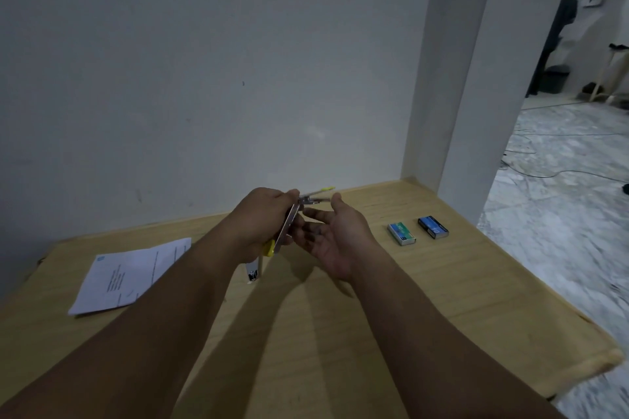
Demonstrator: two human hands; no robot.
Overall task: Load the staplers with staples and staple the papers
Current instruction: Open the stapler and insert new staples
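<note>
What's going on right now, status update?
Left hand grips opened stapler. Right hand open, palm up beside it. Two staple boxes unopened on table; papers waiting. Nothing blocking.

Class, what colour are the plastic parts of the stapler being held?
Yellow, on the stapler, head view.

A pale wooden bench (374, 316) set against a plain grey-white wall (204, 78).

We see the bench's light, faintly grained top meeting the wall along its far edge, and at its far right corner a square white pillar (452, 78) rises out of view. To the right of the pillar we look through an opening onto a grey-and-white marbled floor (561, 163), where thin cables (531, 173) trail across the stone. Farther back we make out a dark bin (556, 78) standing on the floor and dark clothing (561, 17) hanging above it, too dim for us to tell more.
</note>
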